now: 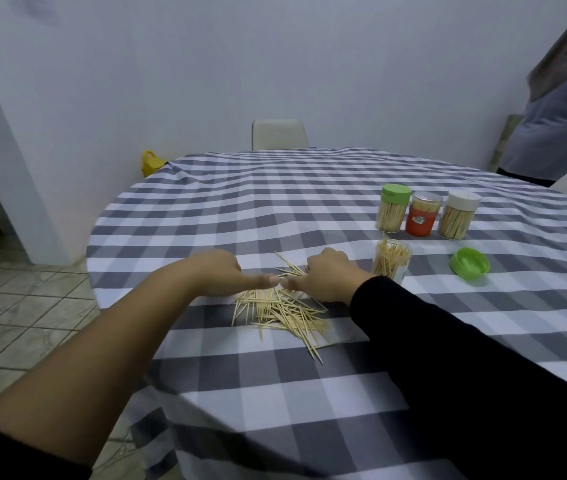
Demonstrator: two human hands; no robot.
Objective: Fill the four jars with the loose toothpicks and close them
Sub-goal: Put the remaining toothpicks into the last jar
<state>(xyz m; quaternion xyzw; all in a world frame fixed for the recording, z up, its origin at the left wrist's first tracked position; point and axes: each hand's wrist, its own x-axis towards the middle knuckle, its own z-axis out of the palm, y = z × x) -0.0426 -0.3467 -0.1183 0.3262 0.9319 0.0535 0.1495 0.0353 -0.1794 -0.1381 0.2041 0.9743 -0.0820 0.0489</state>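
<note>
My fingers on both sides are curled down into the far edge of the loose toothpicks point(284, 311), thumbs stretched toward each other and nearly touching at the tips; whether either hand actually pinches any sticks I cannot tell, since the knuckles hide what is under them. The left hand point(221, 273) rests with its forearm bare, the right hand point(327, 277) comes out of a black sleeve point(448, 341). The pile fans out toward me on the checked tabletop point(275, 209) — the near rim curves off just below it on my left, with tiled floor point(15, 306) beyond. Just right of my right hand stands the open jar point(391, 263), packed with upright sticks, close enough to crowd that wrist. Its green lid point(470, 264) lies further right, apart from it. Behind them three closed jars stand in a row — green-capped jar point(393, 207), orange jar point(422, 213), white-capped jar point(458, 215). The far half of the cloth lies open up to a white chair point(279, 134); a person in grey point(559, 126) stands at the right edge.
</note>
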